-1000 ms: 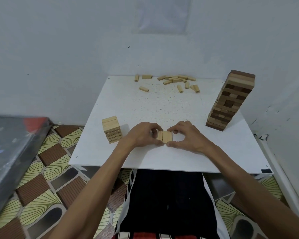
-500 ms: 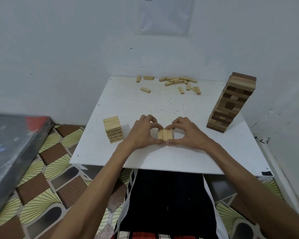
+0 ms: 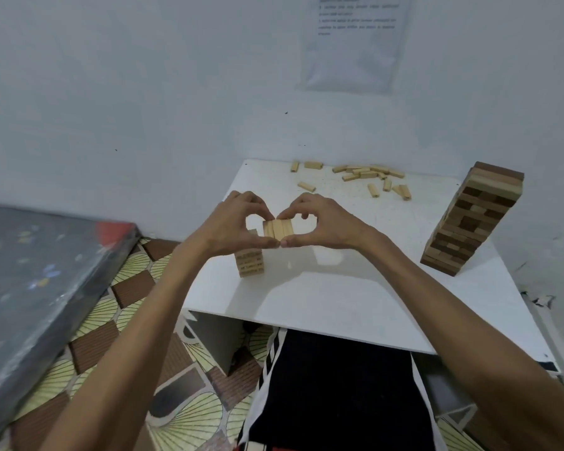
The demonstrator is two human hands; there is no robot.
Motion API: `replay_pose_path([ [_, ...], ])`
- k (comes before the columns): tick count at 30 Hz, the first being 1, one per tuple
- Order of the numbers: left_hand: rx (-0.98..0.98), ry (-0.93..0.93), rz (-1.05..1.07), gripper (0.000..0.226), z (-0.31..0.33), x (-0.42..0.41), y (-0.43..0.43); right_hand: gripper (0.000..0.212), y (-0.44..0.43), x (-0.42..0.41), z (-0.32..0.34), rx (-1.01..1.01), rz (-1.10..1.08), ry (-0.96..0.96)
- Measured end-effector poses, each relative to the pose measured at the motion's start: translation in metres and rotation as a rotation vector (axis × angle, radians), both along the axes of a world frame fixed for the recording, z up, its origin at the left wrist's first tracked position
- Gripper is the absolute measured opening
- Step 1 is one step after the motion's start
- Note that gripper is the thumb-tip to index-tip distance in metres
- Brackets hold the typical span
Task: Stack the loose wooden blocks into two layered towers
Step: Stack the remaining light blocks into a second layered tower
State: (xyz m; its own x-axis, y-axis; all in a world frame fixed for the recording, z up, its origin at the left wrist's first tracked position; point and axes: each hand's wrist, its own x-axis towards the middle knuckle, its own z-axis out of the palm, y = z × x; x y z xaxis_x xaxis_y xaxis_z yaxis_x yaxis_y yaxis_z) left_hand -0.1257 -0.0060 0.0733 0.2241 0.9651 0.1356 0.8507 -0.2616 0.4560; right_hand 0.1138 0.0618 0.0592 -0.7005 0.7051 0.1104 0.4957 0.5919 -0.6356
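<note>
Wooden blocks (image 3: pixel 278 228), three, pale, oblong, pressed flush side by side

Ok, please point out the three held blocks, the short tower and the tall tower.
three held blocks (image 3: pixel 278 228), head view, on the middle block.
short tower (image 3: pixel 249 263), head view, lower part of front face.
tall tower (image 3: pixel 472 219), head view, middle of front face.

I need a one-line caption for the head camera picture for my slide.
The left hand and right hand pinch a row of three blocks above the table, beside the short tower.
</note>
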Motion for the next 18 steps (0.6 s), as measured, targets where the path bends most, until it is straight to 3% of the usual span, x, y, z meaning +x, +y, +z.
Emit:
replay_pose_path([
  [6, -0.048, -0.001, 0.088, 0.043, -0.003, -0.042, -0.013, 0.054, 0.006, -0.053, 0.002, -0.015, 0.086, -0.071],
  [18, -0.08, -0.062, 0.186, 0.049, -0.019, -0.052, -0.02, 0.055, 0.01, -0.073, -0.006, -0.063, 0.092, -0.134],
])
